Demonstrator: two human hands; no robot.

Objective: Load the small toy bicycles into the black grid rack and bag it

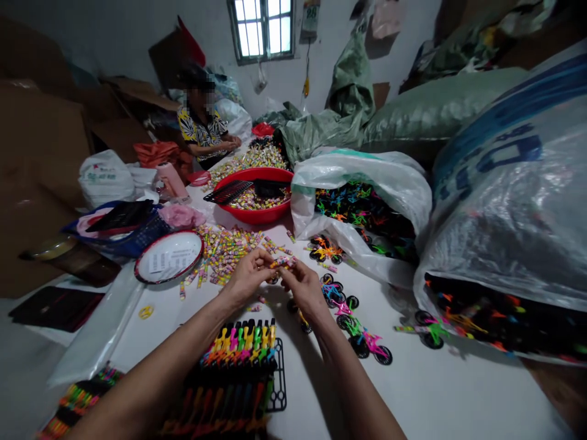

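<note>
Holding: small patterned tube [286, 261], centre of frame, pinched in closed fingertips, left hand [247, 276] and right hand [304, 289]. Apparent step: two-handed handling. Next move seemingly calls for light, steady pressure.

- Small tube [284, 261]: pink, yellow and white print, pinched roughly level above the tabletop [440, 391], well in from its edges.
- Loose tubes [224, 252]: similarly bright, heaped toward the left edge.
- Toy bicycles [348, 313]: neon frames, black wheels, lying flat.
</note>
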